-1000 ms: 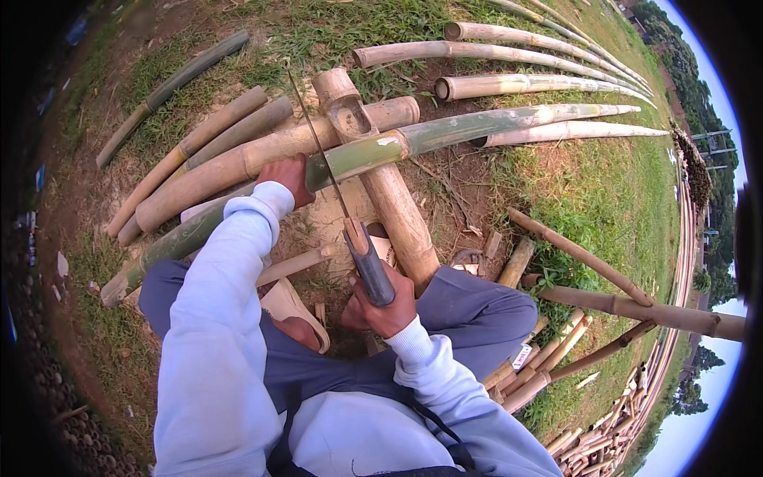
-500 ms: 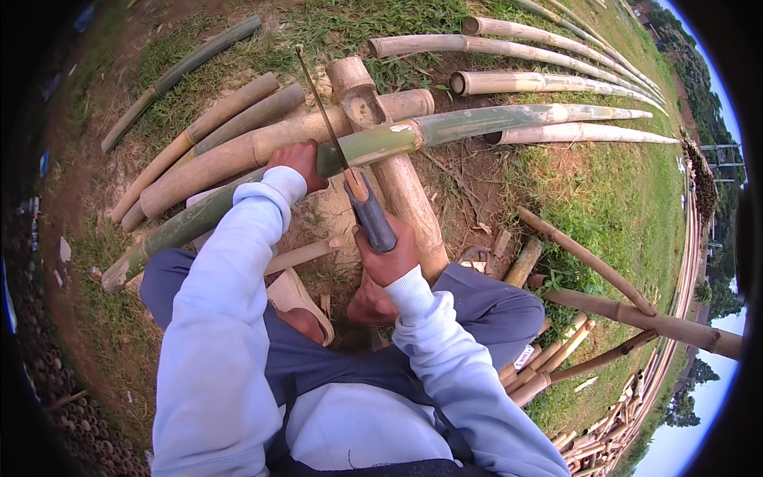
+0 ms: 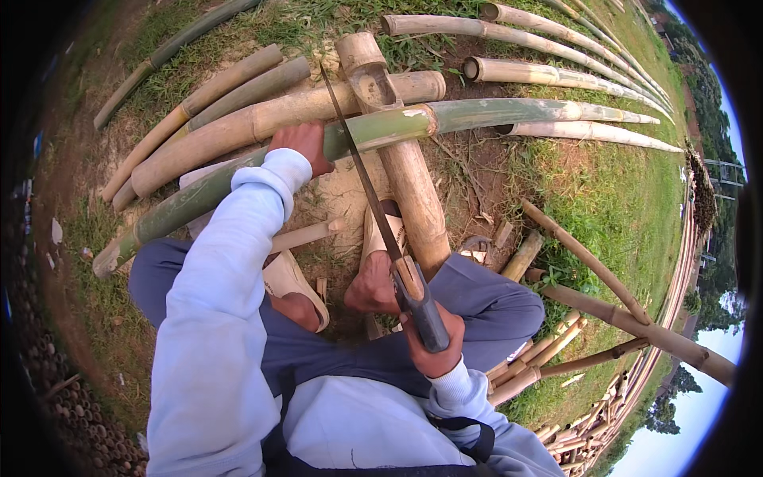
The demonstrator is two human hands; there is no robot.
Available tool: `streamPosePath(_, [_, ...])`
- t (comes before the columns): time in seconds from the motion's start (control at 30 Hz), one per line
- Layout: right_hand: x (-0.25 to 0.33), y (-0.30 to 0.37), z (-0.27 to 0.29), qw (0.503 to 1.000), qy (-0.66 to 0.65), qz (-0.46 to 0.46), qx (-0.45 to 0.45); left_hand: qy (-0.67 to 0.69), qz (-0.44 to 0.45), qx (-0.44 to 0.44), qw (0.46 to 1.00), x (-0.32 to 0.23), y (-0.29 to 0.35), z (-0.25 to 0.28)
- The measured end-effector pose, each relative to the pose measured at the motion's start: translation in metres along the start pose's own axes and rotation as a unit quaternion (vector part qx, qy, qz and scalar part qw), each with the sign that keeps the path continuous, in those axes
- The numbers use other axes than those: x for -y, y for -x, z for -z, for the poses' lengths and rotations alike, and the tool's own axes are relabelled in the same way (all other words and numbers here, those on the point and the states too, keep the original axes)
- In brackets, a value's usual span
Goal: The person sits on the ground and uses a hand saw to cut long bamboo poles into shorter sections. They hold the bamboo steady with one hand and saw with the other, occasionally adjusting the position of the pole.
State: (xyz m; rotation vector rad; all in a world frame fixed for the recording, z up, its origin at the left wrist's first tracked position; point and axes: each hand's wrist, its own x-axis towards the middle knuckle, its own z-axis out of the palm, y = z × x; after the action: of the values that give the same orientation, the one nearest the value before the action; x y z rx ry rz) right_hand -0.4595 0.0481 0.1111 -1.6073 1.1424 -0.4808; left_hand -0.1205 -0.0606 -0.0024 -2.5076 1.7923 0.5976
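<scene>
A long green bamboo pole [image 3: 469, 116] lies across a thick tan bamboo post [image 3: 413, 195]. My left hand [image 3: 303, 148] is closed round the pole, left of the post. In my right hand [image 3: 435, 343], fingers wrapped round its dark handle, is a handsaw [image 3: 372, 195]. Its long thin blade crosses the green pole just right of my left hand, with the tip beyond the pole's far side. Whether the teeth have entered the bamboo cannot be seen.
Shorter bamboo lengths [image 3: 199, 99] lie at the left, and long pale poles [image 3: 556, 75] stretch away at the far right. A frame of crossed bamboo [image 3: 636, 326] stands at the right. My sandalled feet [image 3: 296, 286] rest below the pole.
My right hand has drawn the saw back toward my body and to the right, so more blade shows on the near side of the pole. My left hand keeps its hold.
</scene>
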Motion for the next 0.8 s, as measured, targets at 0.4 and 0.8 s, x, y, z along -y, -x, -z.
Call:
streamPosePath(0.4, [-0.014, -0.101, -0.06, 1.0, -0.004, 0.028, -0.005, 0.004, -0.02, 0.013, 1.0, 0.002, 0.007, -0.003])
streamPosePath(0.8, [-0.021, -0.136, -0.068, 0.997, -0.015, 0.075, -0.031, 0.006, -0.006, 0.012, 1.0, 0.002, -0.009, 0.014])
